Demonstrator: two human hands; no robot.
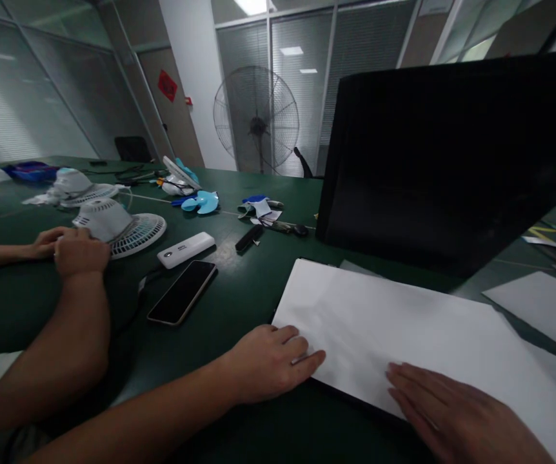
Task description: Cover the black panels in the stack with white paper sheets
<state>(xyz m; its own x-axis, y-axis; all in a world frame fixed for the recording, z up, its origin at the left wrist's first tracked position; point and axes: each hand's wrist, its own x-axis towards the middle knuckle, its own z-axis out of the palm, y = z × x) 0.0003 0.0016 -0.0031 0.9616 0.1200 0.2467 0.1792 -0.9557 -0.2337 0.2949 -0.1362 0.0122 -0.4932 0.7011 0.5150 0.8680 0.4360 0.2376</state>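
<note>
- My right hand (456,406) is nearest, laid over the near side of the white paper (379,322), its fingers straight and together; I see nothing held in that grip.
- My left hand (278,357) rests at the paper's near left corner, fingers loosely bent. I cannot tell whether this grip pinches the edge or only presses on it.
- The paper lies on the bench (239,283), its long side running left to right. Most of it stretches away beyond my fingers; both hands touch it, the left closer to its left end.
- It looks blank, flat and smooth, with a thin dark edge showing beneath.
- A large black panel (442,161) stands behind it, and a phone (182,292) lies left of it.
- Farther left, a co-worker's hand (82,251) touches a white fan part (104,219).
</note>
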